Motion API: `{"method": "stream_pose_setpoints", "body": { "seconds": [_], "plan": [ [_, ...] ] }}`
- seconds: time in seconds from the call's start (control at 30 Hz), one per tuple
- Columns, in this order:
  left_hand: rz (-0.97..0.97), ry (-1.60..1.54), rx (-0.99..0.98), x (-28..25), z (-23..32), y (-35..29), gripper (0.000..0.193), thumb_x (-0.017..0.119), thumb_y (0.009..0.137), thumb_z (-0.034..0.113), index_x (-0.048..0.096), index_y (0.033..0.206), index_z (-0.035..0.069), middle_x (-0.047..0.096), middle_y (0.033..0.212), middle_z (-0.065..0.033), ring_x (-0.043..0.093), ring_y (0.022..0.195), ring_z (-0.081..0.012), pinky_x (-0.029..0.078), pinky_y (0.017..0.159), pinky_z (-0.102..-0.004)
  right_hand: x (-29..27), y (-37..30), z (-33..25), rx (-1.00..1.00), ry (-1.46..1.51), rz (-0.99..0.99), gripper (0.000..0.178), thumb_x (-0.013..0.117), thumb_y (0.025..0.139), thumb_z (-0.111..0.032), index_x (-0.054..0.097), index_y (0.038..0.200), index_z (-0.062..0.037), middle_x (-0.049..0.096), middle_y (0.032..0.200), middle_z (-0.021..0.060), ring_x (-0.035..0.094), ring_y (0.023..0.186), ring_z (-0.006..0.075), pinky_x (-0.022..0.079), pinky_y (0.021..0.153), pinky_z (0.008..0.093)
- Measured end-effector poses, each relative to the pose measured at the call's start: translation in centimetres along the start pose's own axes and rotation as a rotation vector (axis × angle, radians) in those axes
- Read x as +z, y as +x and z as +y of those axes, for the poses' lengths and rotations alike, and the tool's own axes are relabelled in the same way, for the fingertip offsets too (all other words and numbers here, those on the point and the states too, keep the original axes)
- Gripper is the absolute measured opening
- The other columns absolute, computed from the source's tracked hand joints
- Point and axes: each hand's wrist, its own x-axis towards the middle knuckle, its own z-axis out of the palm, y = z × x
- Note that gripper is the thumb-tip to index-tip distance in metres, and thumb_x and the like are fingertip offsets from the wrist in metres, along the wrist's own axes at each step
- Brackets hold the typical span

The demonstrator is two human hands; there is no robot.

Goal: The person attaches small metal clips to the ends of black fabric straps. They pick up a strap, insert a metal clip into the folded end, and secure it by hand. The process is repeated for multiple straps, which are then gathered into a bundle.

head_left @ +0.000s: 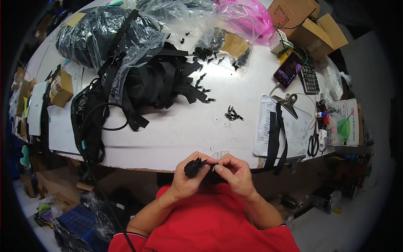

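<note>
My left hand (187, 178) is closed around a bundle of black strips (194, 167), their cut ends fanning up past the thumb. Beside it, at the table's near edge, my right hand (236, 174) pinches thumb to forefinger on something small and dark, too hidden to name. The two hands almost touch. Beyond them on the table lies a small cluster of black zipper sliders (233, 113). Farther off, a larger heap of sliders (202, 53) sits by a plastic bag, with several more strewn near the big pile of black strips (155, 80).
Left stand a plastic-wrapped black bundle (92, 35), a black mesh piece (86, 117) and a dark cord (90, 164). Right are a clipboard with papers (264, 126), black straps (273, 138), scissors (313, 145), a phone (288, 69), a calculator (309, 77) and open cartons (315, 40).
</note>
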Motion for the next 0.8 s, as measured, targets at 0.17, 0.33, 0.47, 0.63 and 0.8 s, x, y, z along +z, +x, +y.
{"method": "stream_pose_setpoints", "body": {
  "seconds": [0.17,0.33,0.47,0.63,0.8],
  "plan": [
    [0.056,-0.014,-0.011,0.3,0.1,0.0,0.015,0.060,0.099,0.003,0.067,0.111,-0.002,0.066,0.103,-0.0067,0.063,0.089,-0.0105,0.050,0.082,-0.0245,0.1,0.3,1.1,-0.223,-0.331,0.055,0.009,0.072,0.091,-0.007,0.068,0.096,-0.0005,0.062,0.088,0.0010,0.052,0.074,0.0061,0.042,0.065,0.0216],
    [0.039,0.305,0.266,-0.1,-0.2,0.4,0.018,0.062,0.094,-0.003,0.067,0.111,-0.002,0.064,0.099,-0.0095,0.064,0.073,-0.0116,0.051,0.066,-0.0250,0.4,0.4,1.1,-0.311,-0.450,0.100,0.010,0.074,0.089,-0.008,0.069,0.090,-0.0005,0.063,0.083,0.0035,0.050,0.063,0.0073,0.039,0.056,0.0234],
    [0.044,0.357,0.319,-0.2,-0.3,0.5,0.025,0.062,0.087,-0.008,0.068,0.110,-0.001,0.064,0.098,-0.0112,0.065,0.072,-0.0142,0.052,0.065,-0.0260,0.8,0.3,1.2,-0.352,-0.483,0.130,0.009,0.074,0.089,-0.008,0.069,0.088,-0.0007,0.063,0.081,0.0035,0.052,0.063,0.0071,0.040,0.056,0.0232],
    [0.063,0.547,0.430,-0.1,-0.7,0.8,0.034,0.064,0.073,-0.010,0.068,0.106,0.000,0.065,0.095,-0.0147,0.067,0.079,-0.0254,0.054,0.067,-0.0315,1.5,0.0,1.6,-0.291,-0.352,0.198,0.008,0.074,0.090,-0.007,0.069,0.088,-0.0005,0.064,0.080,0.0041,0.056,0.066,0.0072,0.042,0.057,0.0225],
    [0.066,0.682,0.596,-0.3,-0.7,0.8,0.025,0.062,0.082,-0.012,0.066,0.104,-0.001,0.062,0.094,-0.0129,0.062,0.069,-0.0154,0.051,0.061,-0.0243,1.4,0.1,2.2,-0.353,-0.374,0.186,0.009,0.074,0.090,-0.007,0.069,0.093,-0.0009,0.065,0.082,0.0070,0.060,0.068,0.0120,0.047,0.058,0.0261]
  ]
}}
